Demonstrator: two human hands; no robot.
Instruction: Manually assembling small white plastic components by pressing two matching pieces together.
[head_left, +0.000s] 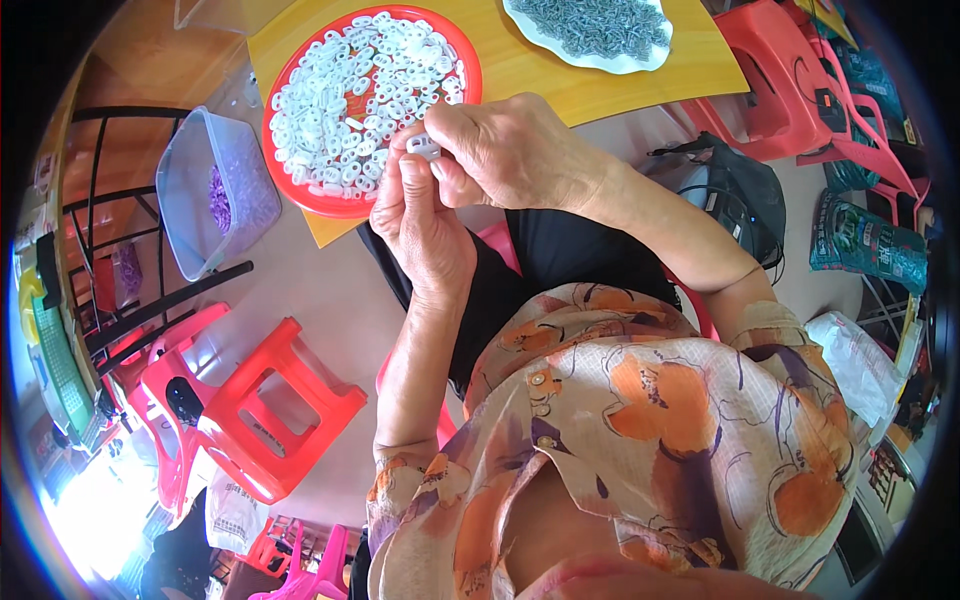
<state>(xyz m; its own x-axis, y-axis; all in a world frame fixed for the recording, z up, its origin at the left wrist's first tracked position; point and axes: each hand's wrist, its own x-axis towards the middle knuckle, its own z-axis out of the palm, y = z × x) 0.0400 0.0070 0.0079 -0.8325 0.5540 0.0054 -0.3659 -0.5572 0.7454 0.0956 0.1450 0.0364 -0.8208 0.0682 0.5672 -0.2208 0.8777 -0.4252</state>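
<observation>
A small white plastic piece with holes [423, 147] is pinched between my hands, just over the near edge of a round red tray [345, 208]. My left hand [428, 230] grips it from below with thumb and fingers. From the right, my right hand [525, 150] comes in with fingers curled and pressed together at the same piece; whether something smaller is in those fingertips is hidden. Many similar white plastic pieces [320, 115] fill the tray, with bits of red bottom showing between them.
A white wavy-edged plate [640, 66] of small grey metal screws or pins stands on the yellow table [690, 75]. At left is a clear plastic bin [190, 150] with purple pieces. Red stools [285, 410] stand lower left; a black bag [740, 190] lies right.
</observation>
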